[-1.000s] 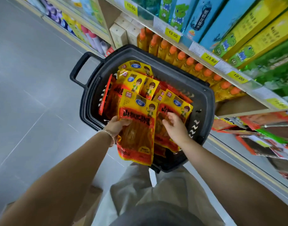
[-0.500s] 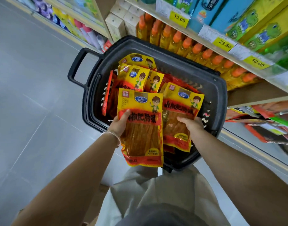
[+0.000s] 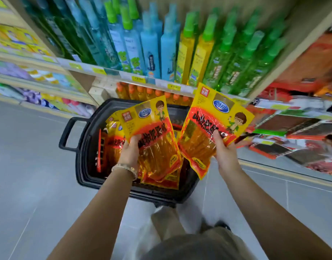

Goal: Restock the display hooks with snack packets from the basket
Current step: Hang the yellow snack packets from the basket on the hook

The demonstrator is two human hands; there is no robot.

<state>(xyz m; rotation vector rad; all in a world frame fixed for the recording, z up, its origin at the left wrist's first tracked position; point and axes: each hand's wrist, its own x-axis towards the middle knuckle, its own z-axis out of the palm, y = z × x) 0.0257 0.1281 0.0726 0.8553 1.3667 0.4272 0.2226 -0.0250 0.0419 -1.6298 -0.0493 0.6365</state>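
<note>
Head view: the left hand (image 3: 130, 152) grips a yellow-and-red packet (image 3: 152, 128) at its left edge, thumb on the front, holding it above the basket (image 3: 82, 147). Whether more are stacked behind it in the same grip cannot be told. The right hand (image 3: 225, 152) pinches a second packet (image 3: 212, 117) near its lower right edge, tilted rightward over the basket's right rim. The two held packets sit just beside each other. More packets (image 3: 112, 139) lie along the basket's left side. The basket stands on the floor (image 3: 30, 166) before a shelf (image 3: 124, 75) of bottles (image 3: 150, 45). A bracelet (image 3: 125, 168) circles the left wrist.
</note>
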